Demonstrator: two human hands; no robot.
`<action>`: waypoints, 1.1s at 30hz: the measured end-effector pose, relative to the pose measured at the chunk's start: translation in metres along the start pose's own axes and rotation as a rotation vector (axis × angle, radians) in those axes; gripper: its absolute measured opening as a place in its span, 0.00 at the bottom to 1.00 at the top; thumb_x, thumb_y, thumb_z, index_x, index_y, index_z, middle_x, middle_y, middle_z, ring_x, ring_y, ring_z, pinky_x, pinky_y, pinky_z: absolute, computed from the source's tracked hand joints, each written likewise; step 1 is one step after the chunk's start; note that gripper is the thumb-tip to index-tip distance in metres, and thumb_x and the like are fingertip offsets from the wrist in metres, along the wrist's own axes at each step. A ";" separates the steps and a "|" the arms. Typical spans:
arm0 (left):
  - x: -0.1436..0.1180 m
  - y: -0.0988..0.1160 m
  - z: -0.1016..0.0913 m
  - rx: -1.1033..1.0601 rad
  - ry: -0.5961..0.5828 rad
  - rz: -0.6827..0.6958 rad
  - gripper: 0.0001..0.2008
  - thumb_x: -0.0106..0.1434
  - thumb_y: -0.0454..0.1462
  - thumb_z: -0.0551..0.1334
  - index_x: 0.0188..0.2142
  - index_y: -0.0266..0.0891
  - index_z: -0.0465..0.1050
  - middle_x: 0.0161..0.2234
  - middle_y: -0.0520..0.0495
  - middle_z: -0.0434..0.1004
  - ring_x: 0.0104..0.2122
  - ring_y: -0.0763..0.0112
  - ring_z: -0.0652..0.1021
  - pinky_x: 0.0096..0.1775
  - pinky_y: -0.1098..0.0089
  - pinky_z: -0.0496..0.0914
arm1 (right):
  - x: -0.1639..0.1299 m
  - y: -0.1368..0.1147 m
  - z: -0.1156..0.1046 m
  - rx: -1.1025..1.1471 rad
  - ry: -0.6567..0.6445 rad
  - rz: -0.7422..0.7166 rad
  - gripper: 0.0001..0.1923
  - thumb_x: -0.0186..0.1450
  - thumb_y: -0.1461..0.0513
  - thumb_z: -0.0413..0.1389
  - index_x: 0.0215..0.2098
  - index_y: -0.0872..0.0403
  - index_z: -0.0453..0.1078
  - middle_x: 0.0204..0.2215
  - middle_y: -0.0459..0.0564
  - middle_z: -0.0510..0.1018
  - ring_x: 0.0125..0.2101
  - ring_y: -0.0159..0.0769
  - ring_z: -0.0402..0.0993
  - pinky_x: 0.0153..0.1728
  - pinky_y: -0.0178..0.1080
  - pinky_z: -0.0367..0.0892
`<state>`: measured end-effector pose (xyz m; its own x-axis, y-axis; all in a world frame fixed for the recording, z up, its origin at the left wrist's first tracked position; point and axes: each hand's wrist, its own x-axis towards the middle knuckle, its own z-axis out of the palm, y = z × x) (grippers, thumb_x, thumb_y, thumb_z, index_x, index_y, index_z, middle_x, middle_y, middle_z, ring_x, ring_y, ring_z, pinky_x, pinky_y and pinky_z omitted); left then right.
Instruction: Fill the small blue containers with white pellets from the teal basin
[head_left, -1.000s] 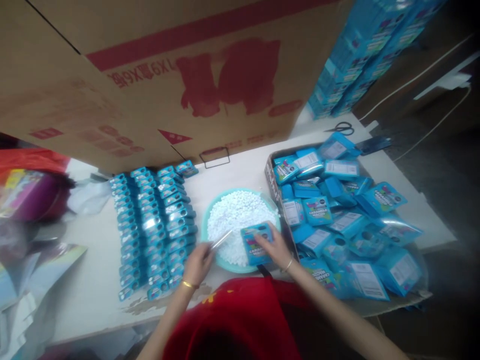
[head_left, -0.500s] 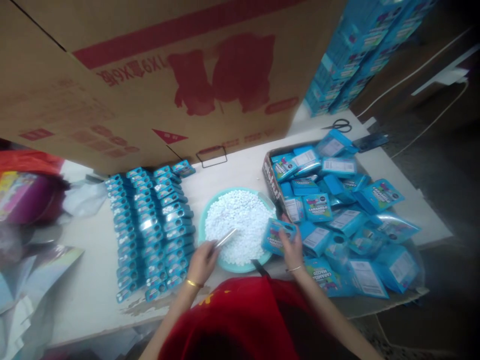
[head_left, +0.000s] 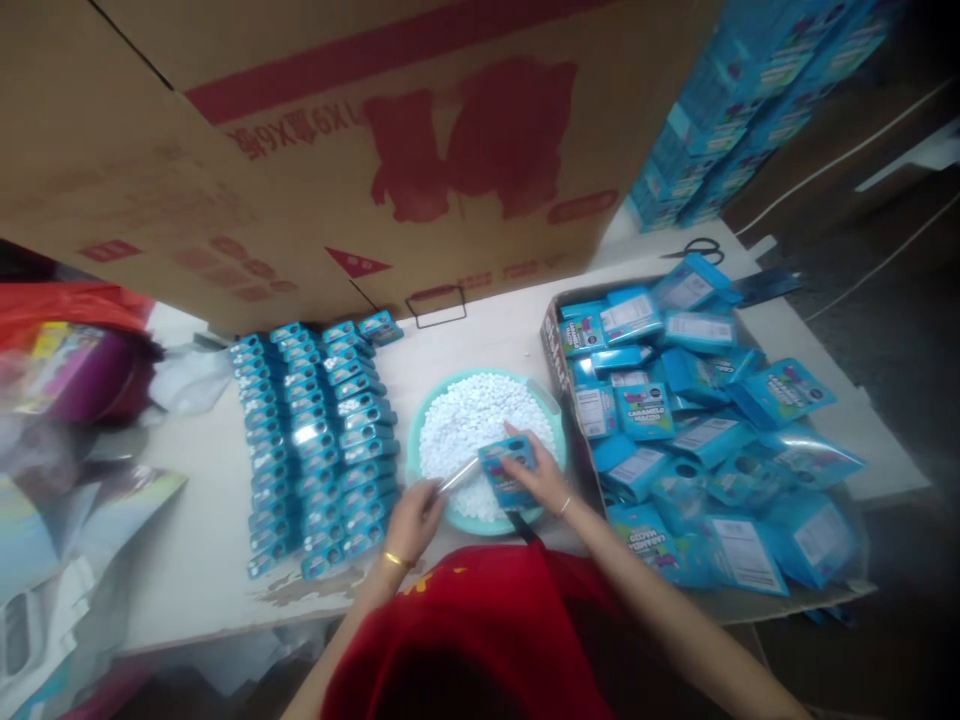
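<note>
A blue candy packet (head_left: 507, 474) is gripped in my right hand (head_left: 541, 474), tilted over a turquoise basin (head_left: 414, 462). Small white pellet candies (head_left: 472, 415) fill that basin. My left hand (head_left: 414, 518), at the basin's near left rim, is closed around a slim shiny tube (head_left: 459, 476). The tube's far end reaches the left edge of the packet; whether it goes inside I cannot tell. More blue packets (head_left: 646, 408) marked "Caramelo Macizo" lie heaped in a low cardboard box (head_left: 555, 350) right of the basin.
Left of the basin stand rows of blue packets (head_left: 311, 435). A large carton (head_left: 300, 200) rises behind the table. At the back right are black-handled scissors (head_left: 703, 250) and tall stacks of blue packets (head_left: 697, 150). Plastic bags (head_left: 187, 380) lie at the left.
My right hand has carried the blue packet left, from the box's edge to above the basin, next to the tube. The whole view has shifted slightly. My left hand keeps hold of the tube.
</note>
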<state>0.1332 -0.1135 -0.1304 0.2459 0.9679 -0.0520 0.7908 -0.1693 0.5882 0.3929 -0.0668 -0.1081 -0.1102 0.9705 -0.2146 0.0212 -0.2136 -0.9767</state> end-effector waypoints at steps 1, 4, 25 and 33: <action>-0.003 0.001 -0.003 0.019 0.014 -0.006 0.13 0.66 0.41 0.54 0.46 0.38 0.69 0.40 0.42 0.76 0.41 0.64 0.76 0.45 0.63 0.71 | -0.002 -0.005 0.006 0.030 -0.048 -0.002 0.32 0.58 0.51 0.59 0.59 0.50 0.61 0.47 0.50 0.74 0.44 0.40 0.72 0.48 0.43 0.68; -0.012 0.007 -0.016 0.146 -0.027 -0.018 0.12 0.66 0.39 0.54 0.45 0.39 0.70 0.38 0.43 0.75 0.40 0.64 0.75 0.43 0.65 0.71 | -0.007 -0.018 0.008 0.163 -0.020 0.021 0.28 0.58 0.50 0.59 0.55 0.50 0.64 0.43 0.49 0.76 0.39 0.40 0.75 0.40 0.41 0.72; 0.060 0.047 -0.021 -0.167 -0.116 0.137 0.09 0.64 0.38 0.57 0.42 0.37 0.68 0.35 0.45 0.72 0.35 0.68 0.73 0.40 0.67 0.69 | -0.033 -0.011 -0.053 -0.249 0.270 -0.210 0.22 0.58 0.53 0.60 0.48 0.51 0.65 0.43 0.51 0.74 0.45 0.43 0.71 0.48 0.47 0.68; 0.071 0.086 -0.102 0.045 -0.235 0.329 0.11 0.66 0.40 0.54 0.45 0.38 0.68 0.37 0.45 0.73 0.35 0.69 0.73 0.40 0.70 0.68 | -0.018 -0.015 -0.040 -0.564 0.100 -0.496 0.19 0.63 0.61 0.52 0.53 0.49 0.63 0.47 0.54 0.70 0.50 0.44 0.67 0.51 0.49 0.65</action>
<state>0.1614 -0.0401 -0.0008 0.6072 0.7928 -0.0529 0.6711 -0.4761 0.5683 0.4338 -0.0761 -0.0895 -0.1492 0.9490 0.2777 0.5003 0.3147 -0.8067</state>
